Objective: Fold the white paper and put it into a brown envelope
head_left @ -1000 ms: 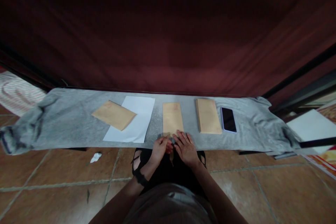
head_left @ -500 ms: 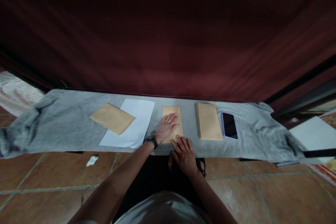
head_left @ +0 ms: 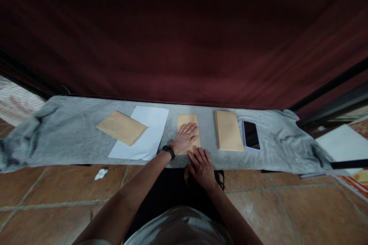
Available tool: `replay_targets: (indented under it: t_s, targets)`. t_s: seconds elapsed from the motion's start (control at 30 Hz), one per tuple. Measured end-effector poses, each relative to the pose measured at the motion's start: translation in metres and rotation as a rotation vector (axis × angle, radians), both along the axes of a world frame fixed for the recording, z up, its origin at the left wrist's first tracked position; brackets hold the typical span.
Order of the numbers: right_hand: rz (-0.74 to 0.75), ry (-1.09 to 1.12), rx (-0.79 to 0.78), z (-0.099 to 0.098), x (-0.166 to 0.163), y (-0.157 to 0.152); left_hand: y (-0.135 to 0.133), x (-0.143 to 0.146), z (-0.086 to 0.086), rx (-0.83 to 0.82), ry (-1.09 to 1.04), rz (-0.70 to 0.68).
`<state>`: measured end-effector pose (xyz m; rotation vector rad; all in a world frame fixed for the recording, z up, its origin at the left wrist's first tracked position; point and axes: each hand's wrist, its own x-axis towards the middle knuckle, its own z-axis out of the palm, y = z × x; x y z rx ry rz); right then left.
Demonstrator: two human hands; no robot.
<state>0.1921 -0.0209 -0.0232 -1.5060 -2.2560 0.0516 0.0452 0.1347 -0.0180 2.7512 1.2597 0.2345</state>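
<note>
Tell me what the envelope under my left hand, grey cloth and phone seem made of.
Envelope: probably matte paper, flat tan without glare. Grey cloth: matte fabric, shown by its soft folds. Phone: likely glass front, smooth and dark; pale edge perhaps plastic.

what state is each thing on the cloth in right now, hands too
left hand: open, laid flat on the middle envelope
right hand: open, fingertips at that envelope's near edge
middle envelope: flat, partly covered
left envelope: flat, askew, overlapping the white sheet
white sheet: unfolded, flat
envelope stack: piled neatly
phone: face up, screen dark
grey cloth: spread out, wrinkled toward its ends
</note>
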Motion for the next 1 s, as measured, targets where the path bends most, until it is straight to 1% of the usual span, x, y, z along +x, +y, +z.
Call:
replay_targets:
  t_s: [0.17,0.33,0.47,0.57,0.7,1.0]
  targets:
    - [-0.001,0.002,-0.002,0.002,0.000,0.000,-0.022,0.002,0.006,-0.089,0.011,-0.011]
    - [-0.015,-0.008,-0.002,-0.002,-0.002,-0.001,-0.061,-0.003,0.011,-0.156,-0.023,0.002]
    - [-0.002,-0.048,0.015,-0.009,0.000,0.000,-0.102,-0.009,0.007,-0.071,-0.100,0.050]
    - [0.009,-0.072,0.006,-0.009,0.002,0.000,-0.122,-0.015,0.004,-0.003,-0.131,0.082]
    - [0.015,-0.087,-0.011,-0.006,0.003,-0.001,-0.131,-0.025,0.004,0.031,-0.113,0.083]
    - [-0.082,-0.041,0.032,-0.011,0.004,-0.006,-0.135,-0.038,0.012,0.046,-0.029,0.067]
